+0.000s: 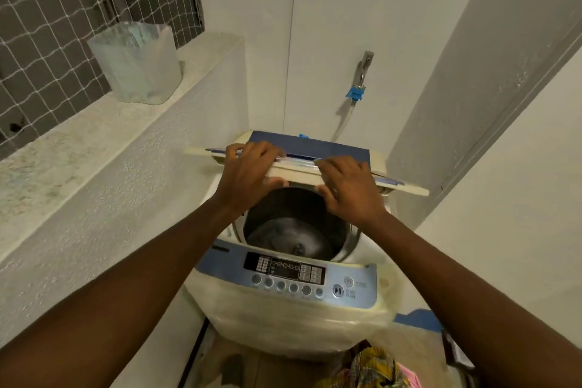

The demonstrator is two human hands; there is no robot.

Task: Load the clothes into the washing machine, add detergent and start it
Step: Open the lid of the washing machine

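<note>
A white top-loading washing machine [293, 315] with a blue control panel [285, 274] stands in a narrow corner. Its folding lid [302, 165] is raised and folded back above the drum [293, 230], which looks dark and holds no clothes that I can see. My left hand [252, 172] grips the lid's front edge on the left. My right hand [349, 186] grips the same edge on the right. A pile of clothes [368, 368], yellow checked with some pink, lies at the bottom edge in front of the machine.
A translucent plastic container [138, 63] stands on the stone ledge [94, 135] to the left, below a netted window. A tap with a blue hose fitting [357, 93] is on the wall behind the machine. Walls close in on both sides.
</note>
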